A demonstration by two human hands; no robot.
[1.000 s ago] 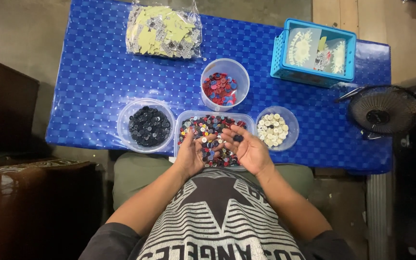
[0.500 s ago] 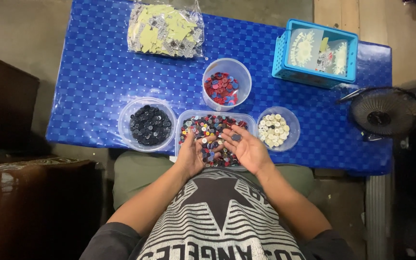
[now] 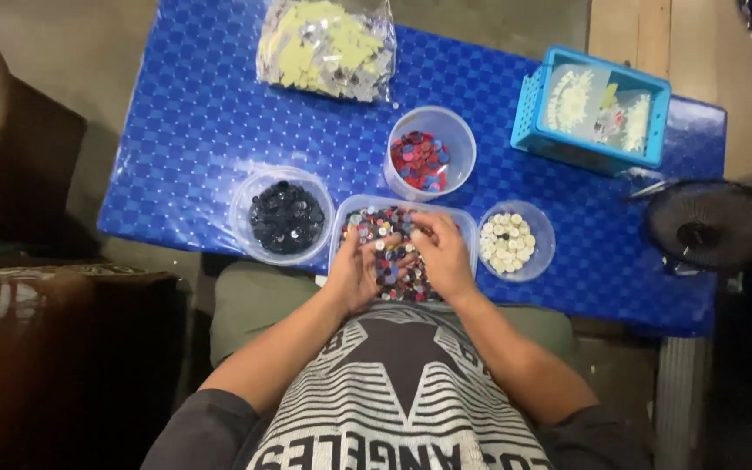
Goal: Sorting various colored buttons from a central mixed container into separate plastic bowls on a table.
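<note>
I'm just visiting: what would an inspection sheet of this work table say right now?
Surface: blue patterned table.
Job's things: tray of mixed buttons, between tub of dark buttons and tub of pale buttons; cup of red and blue buttons behind.
Clutter: bag of yellow pieces, blue basket.
Grips: left hand and right hand both in the tray; grip hidden.
Cables: nothing seen.
Surroundings: black fan.

near edge of tabletop (image 3: 202,130): mixed-button tray (image 3: 367,213) at middle, both hands in it | dark-button tub (image 3: 282,215) left of tray | pale-button tub (image 3: 506,241) right of tray | cup of buttons (image 3: 429,152) behind tray | bag (image 3: 326,48) at far edge | basket (image 3: 591,110) at far right corner | fan (image 3: 712,224) off right edge
</note>
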